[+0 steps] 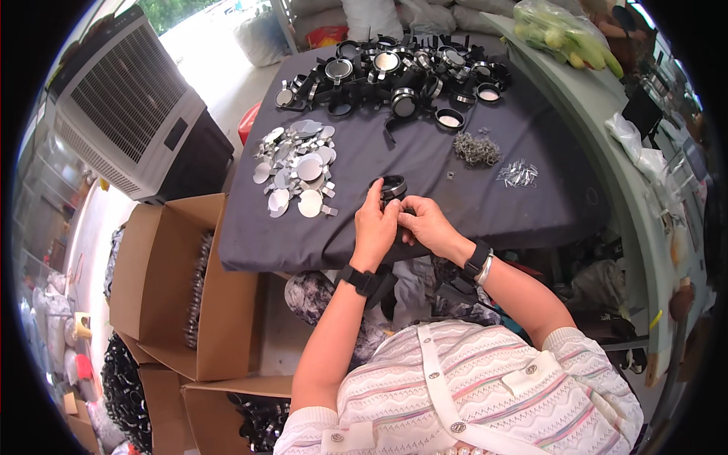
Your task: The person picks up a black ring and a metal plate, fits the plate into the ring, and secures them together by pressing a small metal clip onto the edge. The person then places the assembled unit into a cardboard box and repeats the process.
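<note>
Above the front edge of the cloth-covered table, my left hand (374,230) grips a black round ring-shaped part (393,186) with a silver band, its index finger lying along the side. Close against it, my right hand (429,226) is closed in a pinch at the near end of this part; whatever lies between those fingertips is hidden. To the left of my hands lies a loose pile of silver discs with small tabs (309,168). On the right are a tangled heap of small metal springs (478,149) and a little pile of thin metal pins (519,174).
A large heap of black ring parts (406,102) covers the far side of the dark tablecloth (523,216). Left stand an air cooler (125,106) and open cardboard boxes (163,280) holding parts. A bag of green vegetables (563,36) rests on the pale ledge at right.
</note>
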Motion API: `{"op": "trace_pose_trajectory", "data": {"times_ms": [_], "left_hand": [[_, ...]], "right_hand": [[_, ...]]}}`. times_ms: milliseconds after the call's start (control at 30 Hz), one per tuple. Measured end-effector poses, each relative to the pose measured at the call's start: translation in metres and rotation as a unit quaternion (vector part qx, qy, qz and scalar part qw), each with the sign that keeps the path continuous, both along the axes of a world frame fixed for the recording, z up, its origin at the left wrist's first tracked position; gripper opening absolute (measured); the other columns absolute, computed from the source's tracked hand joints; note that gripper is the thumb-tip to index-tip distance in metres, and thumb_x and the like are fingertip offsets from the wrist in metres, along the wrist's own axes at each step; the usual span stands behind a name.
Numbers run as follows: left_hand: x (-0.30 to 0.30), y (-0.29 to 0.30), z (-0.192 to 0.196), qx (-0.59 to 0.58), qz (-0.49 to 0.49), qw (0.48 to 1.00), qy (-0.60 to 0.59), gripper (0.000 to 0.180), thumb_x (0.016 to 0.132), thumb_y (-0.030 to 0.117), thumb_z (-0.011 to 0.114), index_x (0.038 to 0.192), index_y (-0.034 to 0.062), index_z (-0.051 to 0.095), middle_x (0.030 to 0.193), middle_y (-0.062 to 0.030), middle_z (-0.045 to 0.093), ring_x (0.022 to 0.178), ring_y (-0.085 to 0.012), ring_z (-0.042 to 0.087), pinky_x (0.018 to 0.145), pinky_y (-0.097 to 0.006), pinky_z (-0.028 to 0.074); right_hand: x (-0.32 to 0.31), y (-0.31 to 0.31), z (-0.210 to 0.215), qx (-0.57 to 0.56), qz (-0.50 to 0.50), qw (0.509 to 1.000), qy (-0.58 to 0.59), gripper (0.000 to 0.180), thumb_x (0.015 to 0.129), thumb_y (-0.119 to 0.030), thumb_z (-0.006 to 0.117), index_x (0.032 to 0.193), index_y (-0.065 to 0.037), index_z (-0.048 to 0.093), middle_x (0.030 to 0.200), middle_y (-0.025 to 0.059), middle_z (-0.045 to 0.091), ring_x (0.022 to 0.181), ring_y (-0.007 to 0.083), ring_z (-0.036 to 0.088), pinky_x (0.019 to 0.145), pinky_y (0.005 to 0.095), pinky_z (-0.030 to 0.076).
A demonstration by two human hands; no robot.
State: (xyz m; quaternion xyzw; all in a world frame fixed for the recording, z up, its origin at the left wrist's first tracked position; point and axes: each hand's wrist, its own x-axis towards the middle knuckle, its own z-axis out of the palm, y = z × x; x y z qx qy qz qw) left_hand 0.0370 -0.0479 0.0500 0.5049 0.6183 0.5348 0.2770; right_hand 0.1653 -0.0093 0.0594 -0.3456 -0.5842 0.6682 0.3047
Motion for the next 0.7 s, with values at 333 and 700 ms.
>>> {"op": "trace_pose_trajectory", "data": {"times_ms": [333, 700], "left_hand": [[0.013, 0.013, 0.006, 0.050, -0.084, 0.995, -0.001, 0.035, 0.088, 0.016, 0.056, 0.118, 0.0001, 0.056, 0.119, -0.0097, 0.059, 0.104, -0.0168, 0.056, 0.088, -0.028, 0.045], [0.015, 0.016, 0.000, 0.042, -0.086, 0.995, -0.001, 0.031, 0.089, 0.014, 0.054, 0.116, -0.0009, 0.057, 0.112, -0.0078, 0.060, 0.094, -0.0146, 0.055, 0.081, -0.027, 0.045]], "right_hand": [[-0.107, 0.013, 0.041, 0.564, -0.185, 0.801, -0.081, 0.010, 0.059, -0.013, 0.065, 0.056, -0.004, 0.060, 0.060, 0.0184, 0.058, 0.062, 0.0339, 0.061, 0.055, 0.0403, 0.048], [-0.207, 0.035, -0.018, 0.516, 0.152, 0.782, -0.314, 0.032, 0.070, -0.030, 0.070, 0.090, -0.006, 0.072, 0.090, 0.0165, 0.068, 0.084, 0.0315, 0.065, 0.073, 0.0418, 0.051]]}}
